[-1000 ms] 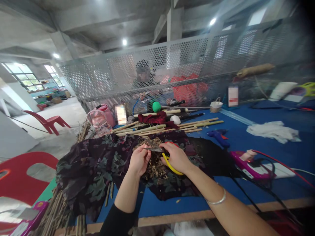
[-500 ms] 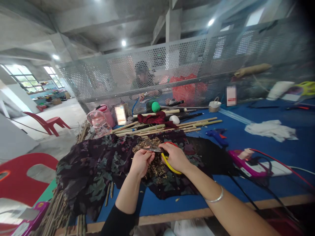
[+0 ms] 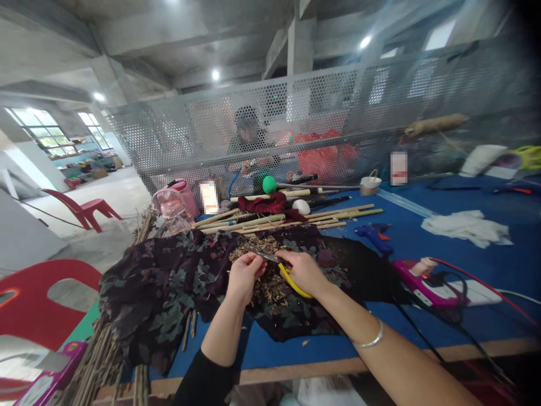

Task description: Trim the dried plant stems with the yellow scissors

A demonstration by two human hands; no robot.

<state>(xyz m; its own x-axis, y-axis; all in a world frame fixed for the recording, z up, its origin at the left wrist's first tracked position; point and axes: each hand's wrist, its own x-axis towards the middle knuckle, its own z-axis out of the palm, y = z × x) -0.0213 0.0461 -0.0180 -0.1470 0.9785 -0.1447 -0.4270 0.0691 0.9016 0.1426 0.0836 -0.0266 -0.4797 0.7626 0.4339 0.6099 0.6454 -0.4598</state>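
Observation:
My right hand (image 3: 303, 272) grips a pair of scissors (image 3: 291, 282) with yellow handles, the metal blades pointing left. Close to the blade tips, my left hand (image 3: 245, 276) is closed in a pinch; what lies between its fingers is too small to make out. Under both hands is a heap of brown dried plant bits (image 3: 268, 290). The heap rests on a dark leaf-patterned cloth (image 3: 169, 282) spread over the blue table (image 3: 287, 352).
Bamboo sticks (image 3: 355, 213) and a dark red cloth (image 3: 262, 204) lie behind the heap. At right are a blue glue gun (image 3: 376, 237), a pink power strip (image 3: 418, 285) and white gloves (image 3: 467, 228). Bundled stalks (image 3: 95, 361) lie at left. Another person (image 3: 249, 135) sits behind the mesh screen.
The scissor blades have swung so that they slope up to the left and look closed together. My hands stay in nearly the same place, and the view has shifted slightly.

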